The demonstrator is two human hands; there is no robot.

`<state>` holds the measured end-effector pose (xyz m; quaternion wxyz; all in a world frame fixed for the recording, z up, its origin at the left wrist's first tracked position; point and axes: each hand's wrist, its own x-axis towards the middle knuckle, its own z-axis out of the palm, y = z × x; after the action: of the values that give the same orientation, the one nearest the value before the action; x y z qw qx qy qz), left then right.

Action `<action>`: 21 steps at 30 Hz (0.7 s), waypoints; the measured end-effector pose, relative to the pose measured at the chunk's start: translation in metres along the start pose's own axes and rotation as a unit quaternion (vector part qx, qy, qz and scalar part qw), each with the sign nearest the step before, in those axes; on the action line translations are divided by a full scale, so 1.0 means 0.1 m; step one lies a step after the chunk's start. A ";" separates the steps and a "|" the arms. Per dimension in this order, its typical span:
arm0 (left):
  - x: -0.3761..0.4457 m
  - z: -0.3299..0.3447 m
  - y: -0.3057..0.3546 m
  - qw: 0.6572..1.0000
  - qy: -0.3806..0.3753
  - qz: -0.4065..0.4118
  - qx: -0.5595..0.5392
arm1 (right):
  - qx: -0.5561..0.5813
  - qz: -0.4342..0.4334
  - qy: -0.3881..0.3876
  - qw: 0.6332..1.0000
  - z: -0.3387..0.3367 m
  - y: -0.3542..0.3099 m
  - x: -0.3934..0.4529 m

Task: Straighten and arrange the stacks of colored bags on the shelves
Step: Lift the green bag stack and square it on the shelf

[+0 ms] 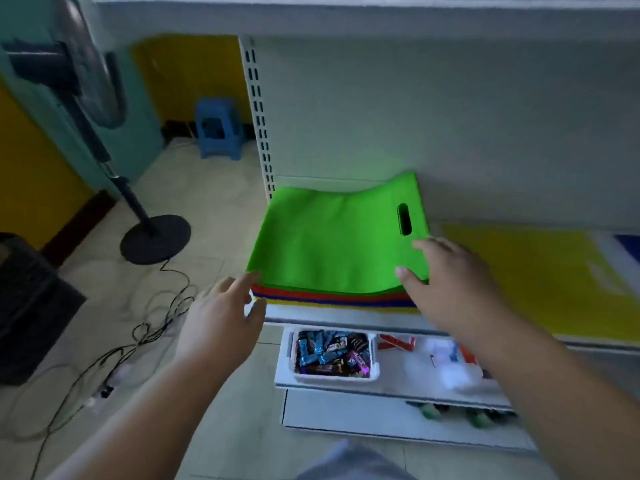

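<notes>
A stack of flat bags lies at the left end of a white shelf (pixel 346 322). A green bag (pixel 332 244) with a cut-out handle tops it, with red, blue and yellow bags (pixel 332 301) layered beneath. My left hand (pixel 221 320) is at the stack's front left corner, fingers extended, the index fingertip touching the green edge. My right hand (pixel 450 282) rests at the stack's front right corner, fingers straight over the green bag, thumb at its front edge. To the right, a yellow bag (pixel 540 271) lies flat on the same shelf, with a blue one (pixel 628 245) at the frame's edge.
The lower shelf holds a white tray of wrapped candy bars (pixel 332 355) and blurred packets (pixel 450 358). Left of the shelving, a standing fan (pixel 152 237) with loose cables (pixel 145 334) is on the tiled floor. A blue stool (pixel 218 133) sits farther back. A dark box (pixel 31 306) stands far left.
</notes>
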<state>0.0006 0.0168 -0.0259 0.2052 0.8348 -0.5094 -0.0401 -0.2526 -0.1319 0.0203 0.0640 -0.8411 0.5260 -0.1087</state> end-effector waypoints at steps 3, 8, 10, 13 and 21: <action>0.17 -0.01 -0.14 0.999 -0.041 0.031 0.009 | -0.060 0.023 -0.020 0.998 0.16 -0.10 -0.11; 0.39 -0.05 -0.31 0.997 -0.073 0.040 0.002 | -0.075 0.020 -0.020 0.997 0.24 -0.27 -0.24; 0.43 -0.07 -0.37 0.997 -0.069 0.036 -0.009 | -0.063 0.018 -0.028 0.997 0.22 -0.37 -0.36; 0.46 -0.16 -0.45 0.998 -0.021 0.024 -0.047 | -0.018 0.026 0.011 0.999 0.20 -0.50 -0.59; 0.67 -0.30 -0.55 0.978 -0.096 -0.079 -0.168 | 0.247 0.214 0.028 0.945 0.33 -0.41 -0.54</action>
<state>0.0872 -0.0102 -0.0098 0.2893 0.8181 -0.4452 -0.2210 -0.2311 -0.0653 -0.0089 0.2768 -0.6633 0.6515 -0.2428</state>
